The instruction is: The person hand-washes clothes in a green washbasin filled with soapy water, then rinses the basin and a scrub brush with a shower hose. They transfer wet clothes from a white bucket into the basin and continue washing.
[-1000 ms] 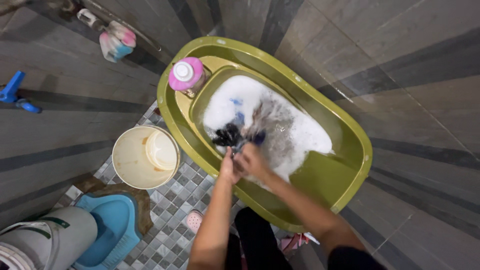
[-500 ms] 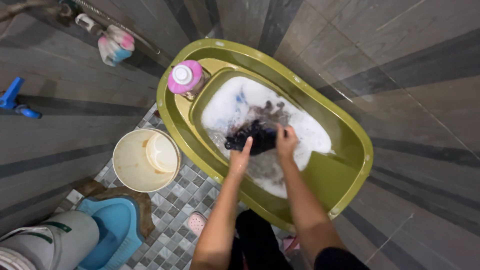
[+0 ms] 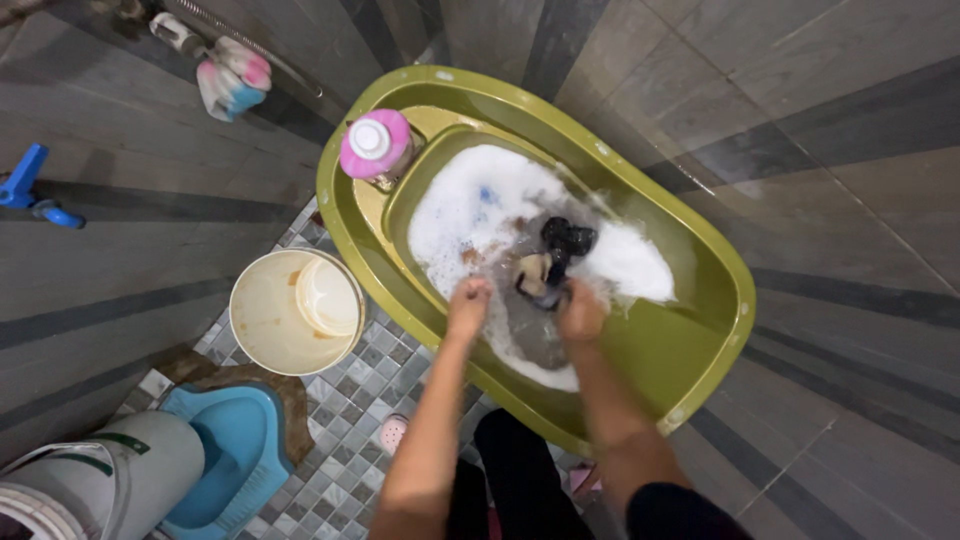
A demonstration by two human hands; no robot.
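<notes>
A green oval plastic tub (image 3: 690, 350) holds soapy water with white foam (image 3: 470, 205). A dark wet garment (image 3: 560, 255) lies in the water near the middle. My right hand (image 3: 580, 312) grips the near end of that garment at the water's surface. My left hand (image 3: 468, 305) is closed and rests on the inner rim of the tub, a little left of the garment; whether it holds cloth is not visible.
A pink-capped bottle (image 3: 375, 145) stands on the tub's ledge. A cream bucket with a dipper (image 3: 295, 310) sits on the mosaic floor. A blue squat toilet (image 3: 230, 455), a white-grey container (image 3: 100, 490), a blue tap (image 3: 30, 185) and a hanging sponge (image 3: 230, 80) lie left.
Both hands have pulled back toward me from the middle of the tub. The dark garment now lies further out, and my left hand has shifted left to the tub's inner rim.
</notes>
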